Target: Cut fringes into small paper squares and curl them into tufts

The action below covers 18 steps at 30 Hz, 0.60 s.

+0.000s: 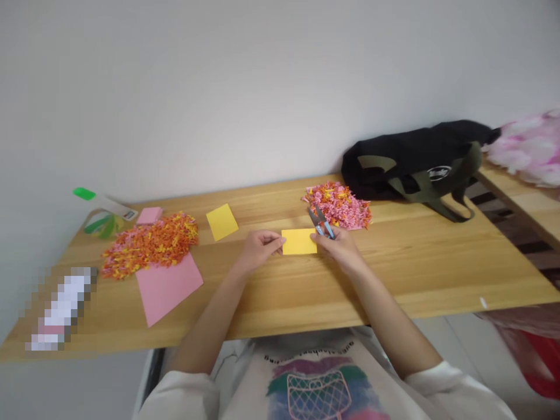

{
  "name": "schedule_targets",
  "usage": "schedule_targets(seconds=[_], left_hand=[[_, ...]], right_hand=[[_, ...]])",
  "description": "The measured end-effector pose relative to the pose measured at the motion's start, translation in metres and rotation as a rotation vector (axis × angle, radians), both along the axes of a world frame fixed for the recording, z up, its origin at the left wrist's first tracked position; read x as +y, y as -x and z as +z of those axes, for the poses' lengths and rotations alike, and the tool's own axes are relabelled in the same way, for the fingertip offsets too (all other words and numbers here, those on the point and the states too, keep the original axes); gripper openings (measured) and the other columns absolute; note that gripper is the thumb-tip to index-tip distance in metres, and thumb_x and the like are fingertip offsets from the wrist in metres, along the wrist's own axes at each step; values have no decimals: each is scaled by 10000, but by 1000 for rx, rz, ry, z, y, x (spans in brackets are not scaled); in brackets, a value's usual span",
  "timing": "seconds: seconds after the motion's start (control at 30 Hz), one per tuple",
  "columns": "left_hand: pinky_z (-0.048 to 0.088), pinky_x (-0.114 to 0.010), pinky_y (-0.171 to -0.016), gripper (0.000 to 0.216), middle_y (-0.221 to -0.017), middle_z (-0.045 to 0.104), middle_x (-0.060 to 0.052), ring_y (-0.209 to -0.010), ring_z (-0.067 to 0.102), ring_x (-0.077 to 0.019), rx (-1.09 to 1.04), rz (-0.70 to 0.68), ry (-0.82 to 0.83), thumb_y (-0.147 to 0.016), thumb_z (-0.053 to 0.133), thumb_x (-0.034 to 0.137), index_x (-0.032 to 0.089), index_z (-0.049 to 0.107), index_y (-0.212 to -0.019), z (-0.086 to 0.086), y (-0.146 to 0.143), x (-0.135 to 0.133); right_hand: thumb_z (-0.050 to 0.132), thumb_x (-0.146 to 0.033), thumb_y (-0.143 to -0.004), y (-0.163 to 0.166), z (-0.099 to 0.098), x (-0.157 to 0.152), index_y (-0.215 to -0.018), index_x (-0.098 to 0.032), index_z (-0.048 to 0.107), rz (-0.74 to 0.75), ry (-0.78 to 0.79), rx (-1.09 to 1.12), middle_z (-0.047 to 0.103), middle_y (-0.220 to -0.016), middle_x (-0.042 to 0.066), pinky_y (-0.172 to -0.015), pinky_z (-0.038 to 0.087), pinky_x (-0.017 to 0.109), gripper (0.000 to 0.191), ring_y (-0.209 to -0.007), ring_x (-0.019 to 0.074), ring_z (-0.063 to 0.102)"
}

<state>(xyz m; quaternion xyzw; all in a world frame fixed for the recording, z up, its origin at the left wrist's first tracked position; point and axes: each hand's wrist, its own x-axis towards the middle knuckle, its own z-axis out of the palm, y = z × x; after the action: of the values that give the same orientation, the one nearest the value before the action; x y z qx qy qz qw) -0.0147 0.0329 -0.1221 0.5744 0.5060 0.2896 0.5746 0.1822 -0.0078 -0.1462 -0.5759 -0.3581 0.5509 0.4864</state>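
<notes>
A small yellow sheet of paper point(299, 241) is held level above the wooden table between both hands. My left hand point(261, 249) is closed, pinching its left edge. My right hand point(341, 248) pinches the right edge and also holds blue-handled thread snips point(321, 223), their two blades apart and pointing away from me. Just beyond the snips lies a heap of pink and orange paper shreds point(341, 204). Another yellow sheet point(222, 221) rests on the table, farther off and left of my left hand.
Left on the table point(280, 309) are an orange shred heap point(153, 245), a pink sheet point(170, 289) partly beneath it, a pink paper stack point(149, 215), a white-and-green strap-like object point(109, 204) and a blurred-out item point(61, 309). A black bag point(406, 160) stands at back right.
</notes>
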Motion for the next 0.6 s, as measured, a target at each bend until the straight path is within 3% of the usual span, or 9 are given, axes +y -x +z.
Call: schedule_targets(seconds=[0.6], left_hand=[[458, -221, -526, 184, -507, 644, 4, -485, 564, -103, -49, 24, -13, -670, 739, 305, 171, 658, -574, -9, 0, -1]], right_hand=[[778, -378, -583, 3, 10, -2, -563, -214, 438, -4, 11, 47, 348, -410, -106, -380, 144, 229, 378, -372, 48, 249]])
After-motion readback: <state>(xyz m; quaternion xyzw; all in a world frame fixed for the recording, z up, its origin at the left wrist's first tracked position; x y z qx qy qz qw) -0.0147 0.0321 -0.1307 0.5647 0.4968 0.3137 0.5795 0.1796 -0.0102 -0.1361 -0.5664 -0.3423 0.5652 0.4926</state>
